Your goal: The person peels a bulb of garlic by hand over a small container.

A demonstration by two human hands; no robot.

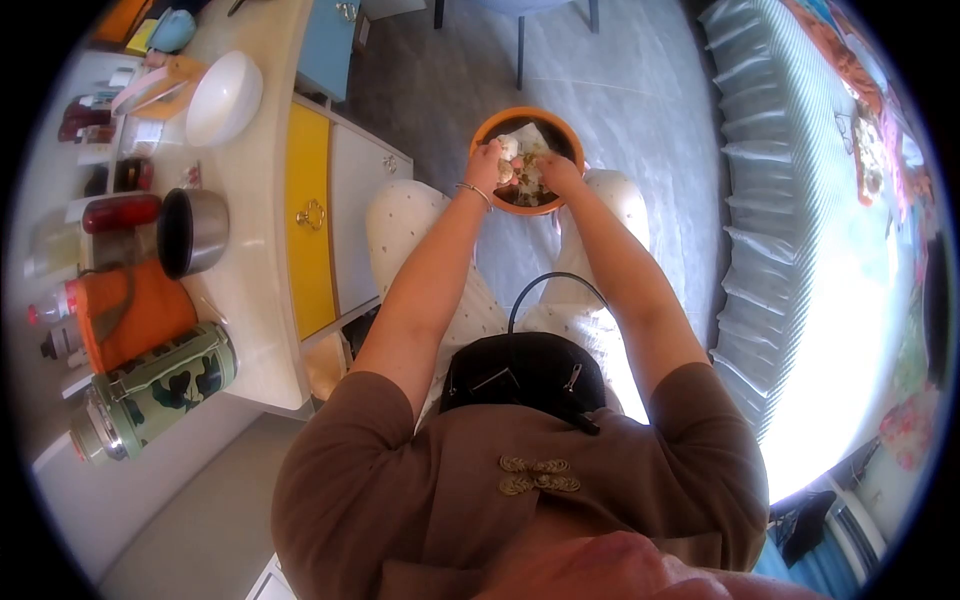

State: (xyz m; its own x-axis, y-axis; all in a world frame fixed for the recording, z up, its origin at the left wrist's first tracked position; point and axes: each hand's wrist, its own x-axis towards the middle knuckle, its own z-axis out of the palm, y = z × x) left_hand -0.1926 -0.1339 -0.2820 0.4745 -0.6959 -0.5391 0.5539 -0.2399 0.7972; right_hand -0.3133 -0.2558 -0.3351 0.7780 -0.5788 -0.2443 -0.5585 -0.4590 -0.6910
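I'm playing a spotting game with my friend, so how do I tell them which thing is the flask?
Find the long pale counter beside the yellow door. Go to its end nearest the person's body. The flask is there, green with dark camouflage blotches, unlike the plain orange thing next to it.

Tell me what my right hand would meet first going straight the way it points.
Probably the pale scraps in the orange-rimmed bin, just past the fingertips of your right hand, with your left hand beyond them. How far below the scraps lie is unclear.
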